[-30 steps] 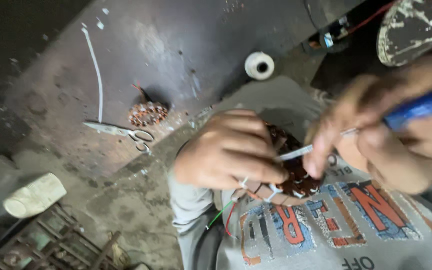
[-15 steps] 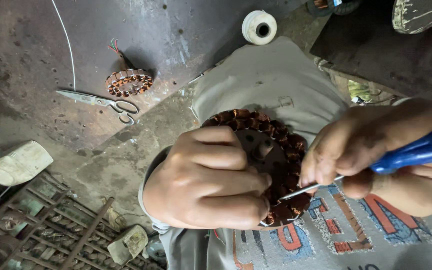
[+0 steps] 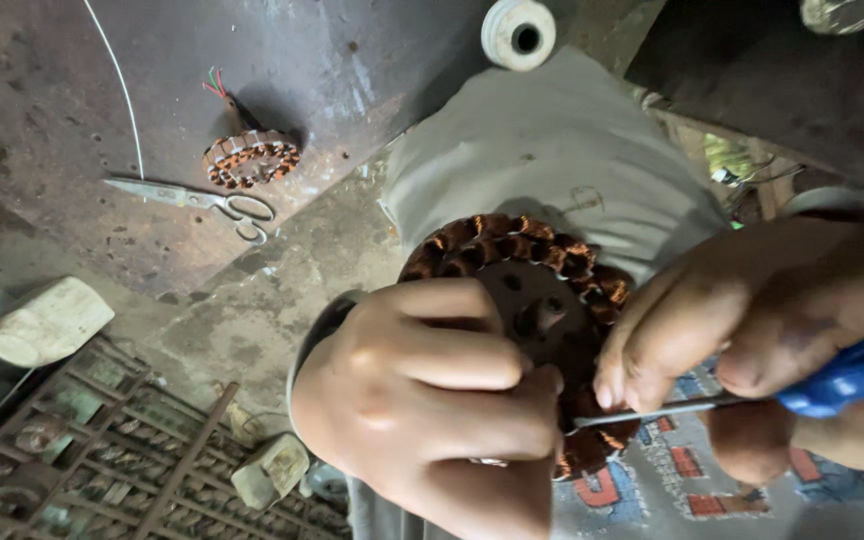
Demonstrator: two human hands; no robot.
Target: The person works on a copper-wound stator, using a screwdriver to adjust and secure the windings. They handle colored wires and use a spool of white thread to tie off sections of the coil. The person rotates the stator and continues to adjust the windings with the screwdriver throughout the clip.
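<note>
Two hands at work: both the person's own, over the lap, seen from the head camera.
Far left, floor: a pale off-white block (image 3: 47,320) lies on its side above a rusty metal grate (image 3: 72,450); a second, smaller pale block (image 3: 270,470) sits at the grate's right end.
Upper left, floor: a thin white wire (image 3: 122,85) runs down a dark stained metal sheet (image 3: 42,150); a pair of scissors (image 3: 197,200) lies flat just below its lower end, blades pointing left.
Beside the scissors: a small wound stator (image 3: 250,160) with copper coils rests on the sheet, red and green leads sticking up from its top edge; near the scissors, not touching them as far as can be told.
Top centre: a white spool (image 3: 519,32) lies on the ground beyond the grey cloth (image 3: 552,150) covering the knee.
Left hand (image 3: 422,410): closed, fingers curled over the near face of the large stator (image 3: 532,290), gripping it from the left.
Large stator: held on the lap between both hands, ring of copper-coloured windings visible along its upper rim, dark core with holes at centre.
Right hand (image 3: 752,320): closed around the blue handle of a screwdriver (image 3: 752,400); fingertips press on the stator's right rim.
Screwdriver: shaft points left, tip at the stator's lower windings, just beside the left fingertips.
</note>
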